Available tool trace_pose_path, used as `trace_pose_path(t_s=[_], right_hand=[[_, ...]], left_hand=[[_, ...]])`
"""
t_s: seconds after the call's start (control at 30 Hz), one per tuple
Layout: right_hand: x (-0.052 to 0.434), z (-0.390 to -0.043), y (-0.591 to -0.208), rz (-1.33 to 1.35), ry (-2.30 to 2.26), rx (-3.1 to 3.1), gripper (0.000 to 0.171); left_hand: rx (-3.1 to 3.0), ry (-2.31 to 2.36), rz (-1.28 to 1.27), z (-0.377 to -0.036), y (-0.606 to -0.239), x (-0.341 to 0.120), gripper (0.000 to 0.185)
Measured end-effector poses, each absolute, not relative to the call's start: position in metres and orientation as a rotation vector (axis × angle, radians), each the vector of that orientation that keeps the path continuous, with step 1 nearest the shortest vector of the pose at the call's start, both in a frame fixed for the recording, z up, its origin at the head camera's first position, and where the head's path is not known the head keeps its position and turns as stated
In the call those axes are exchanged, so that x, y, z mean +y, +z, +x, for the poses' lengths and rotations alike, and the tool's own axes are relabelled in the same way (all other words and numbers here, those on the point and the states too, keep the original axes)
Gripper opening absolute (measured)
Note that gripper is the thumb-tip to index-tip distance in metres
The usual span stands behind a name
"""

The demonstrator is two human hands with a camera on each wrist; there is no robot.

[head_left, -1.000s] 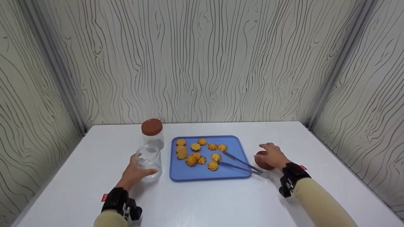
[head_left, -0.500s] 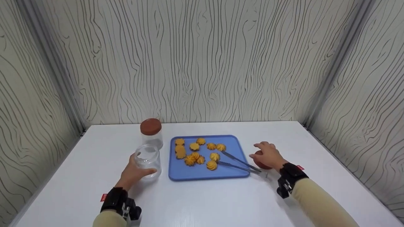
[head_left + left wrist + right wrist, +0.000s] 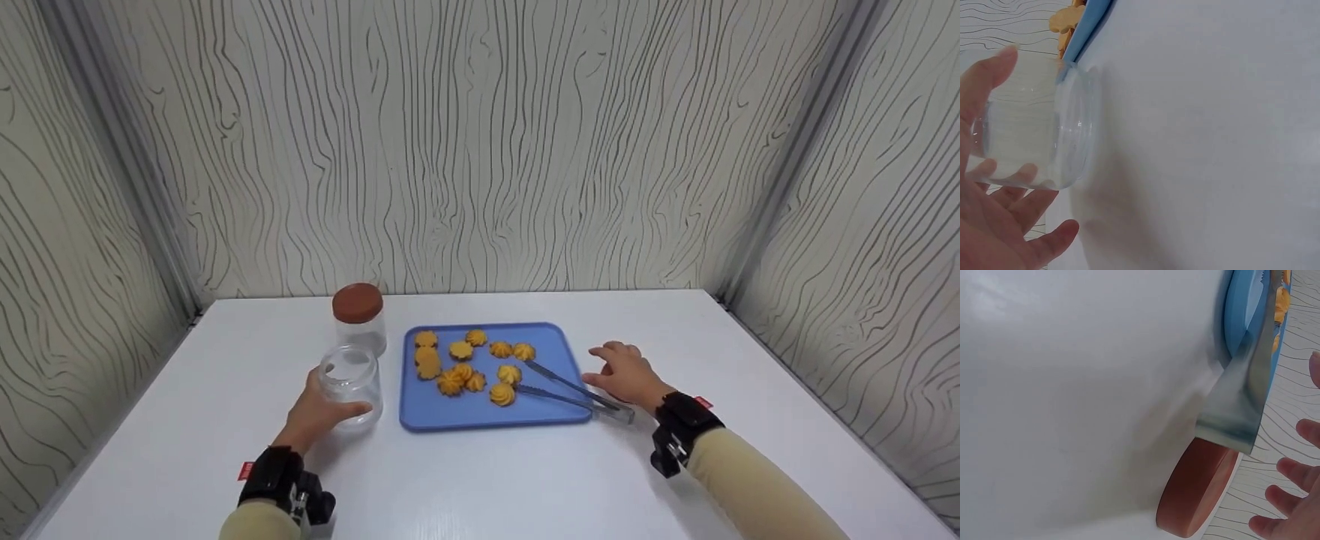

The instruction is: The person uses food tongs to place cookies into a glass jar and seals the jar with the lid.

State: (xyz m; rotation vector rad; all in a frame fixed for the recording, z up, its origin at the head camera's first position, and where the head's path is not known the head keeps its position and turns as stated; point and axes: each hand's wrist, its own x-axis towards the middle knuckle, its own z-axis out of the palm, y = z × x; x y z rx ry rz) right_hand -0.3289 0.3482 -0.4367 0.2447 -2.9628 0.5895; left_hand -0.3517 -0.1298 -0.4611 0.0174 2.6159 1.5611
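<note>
A clear open-mouthed jar (image 3: 361, 390) stands upright on the left of the table. My left hand (image 3: 316, 412) grips it, thumb on the near side and fingers round the other, as the left wrist view also shows. Fingers spread and holding nothing, my right hand (image 3: 628, 373) hovers beside the handle end of the metal tongs (image 3: 574, 405). The tongs lie spread, tips on the blue tray (image 3: 450, 418) next to piped cookies (image 3: 502, 394), bent end past its right edge. In the right wrist view a loose brown lid (image 3: 1193, 489) lies by that end; in the head view my hand hides it.
Behind the held jar stands a second clear jar (image 3: 364, 334), capped with a brown lid (image 3: 358, 303). Several more cookies (image 3: 427, 356) lie about the tray's left and back. A wood-grain patterned wall (image 3: 465, 150) closes off the white table at the back.
My right hand has moved left, from over the brown lid to beside the tongs' handle end. My left hand keeps its hold on the jar in the same place.
</note>
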Motion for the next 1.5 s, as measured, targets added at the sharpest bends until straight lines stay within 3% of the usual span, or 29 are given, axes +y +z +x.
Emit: trace_pose_path(t_s=[0.93,1.5], right_hand=[[0.335,-0.32,-0.444,0.28,0.392,-3.085,0.06],[0.337,-0.317,-0.45,0.324,0.353,-3.067,0.04]], left_hand=[[2.622,1.548,0.005,-0.353,-0.462,-0.129,0.109],[2.591,1.601,0.014,-0.352,-0.462,-0.13,0.107]])
